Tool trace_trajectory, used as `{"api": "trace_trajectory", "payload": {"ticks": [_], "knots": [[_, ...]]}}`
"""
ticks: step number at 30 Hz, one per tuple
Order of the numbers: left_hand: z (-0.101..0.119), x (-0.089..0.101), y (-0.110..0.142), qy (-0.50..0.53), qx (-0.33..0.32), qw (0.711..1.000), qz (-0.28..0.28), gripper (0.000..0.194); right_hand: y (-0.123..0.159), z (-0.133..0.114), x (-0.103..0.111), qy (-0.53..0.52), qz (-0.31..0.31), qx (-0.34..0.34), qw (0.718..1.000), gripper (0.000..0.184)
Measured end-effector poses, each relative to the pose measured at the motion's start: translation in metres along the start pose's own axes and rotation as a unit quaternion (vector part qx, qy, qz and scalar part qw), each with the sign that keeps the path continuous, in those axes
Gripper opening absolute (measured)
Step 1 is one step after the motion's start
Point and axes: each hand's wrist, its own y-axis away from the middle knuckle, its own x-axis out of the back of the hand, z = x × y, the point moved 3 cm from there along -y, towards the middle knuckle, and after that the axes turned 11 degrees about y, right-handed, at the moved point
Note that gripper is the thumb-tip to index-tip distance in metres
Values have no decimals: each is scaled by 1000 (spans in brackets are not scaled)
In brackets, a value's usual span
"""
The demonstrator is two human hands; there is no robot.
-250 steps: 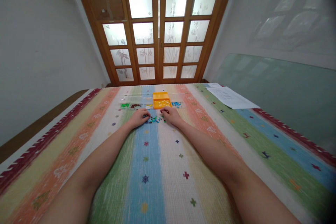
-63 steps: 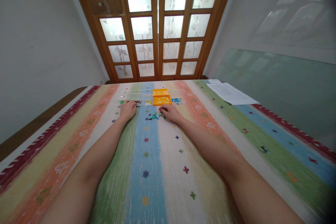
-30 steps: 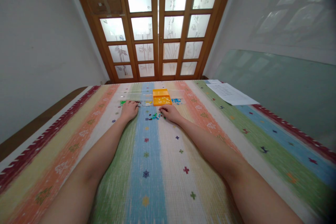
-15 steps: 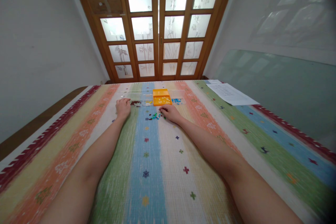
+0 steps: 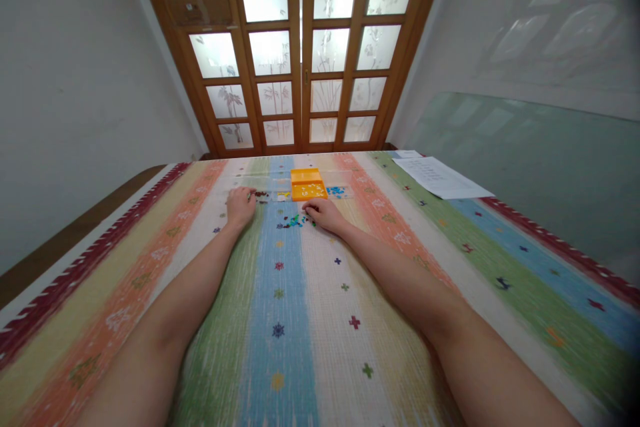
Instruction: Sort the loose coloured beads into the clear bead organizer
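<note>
My left hand is over the left end of the clear compartment boxes, covering the green pieces, its fingertips beside the dark brown pieces. Its fingers are curled together; whatever they grip is too small to see. My right hand rests on the cloth in front of the orange box, thumb and fingers pinched, their contents hidden. Between the hands lies a loose pile of small mixed pieces, mostly green, blue and dark. White pieces sit in the orange box. Yellow pieces are to its left, blue pieces to its right.
A striped, patterned tablecloth covers the table. Printed paper sheets lie at the far right. Beyond the table stand wooden doors with frosted panes. A pale green glass panel leans along the right wall.
My left hand has gone from the loose pile to the left compartments. In the last half second it shifted slightly right, towards the brown pieces. My right hand stays by the pile.
</note>
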Motion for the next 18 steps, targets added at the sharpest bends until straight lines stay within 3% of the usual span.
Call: {"api": "trace_trajectory", "payload": {"ticks": [4, 7, 13, 18], "knots": [[44, -13, 13, 74, -124, 976, -161, 25, 0, -1, 0, -1, 7, 1, 1000, 20], [66, -18, 23, 98, -178, 949, -242, 20, 0, -2, 1, -1, 1, 3, 1000, 21], [72, -19, 28, 108, -209, 933, -273, 15, -1, -2, 1, -3, 5, 7, 1000, 21], [68, -22, 26, 94, -188, 939, -271, 16, -1, -2, 1, 0, 0, 0, 1000, 22]]}}
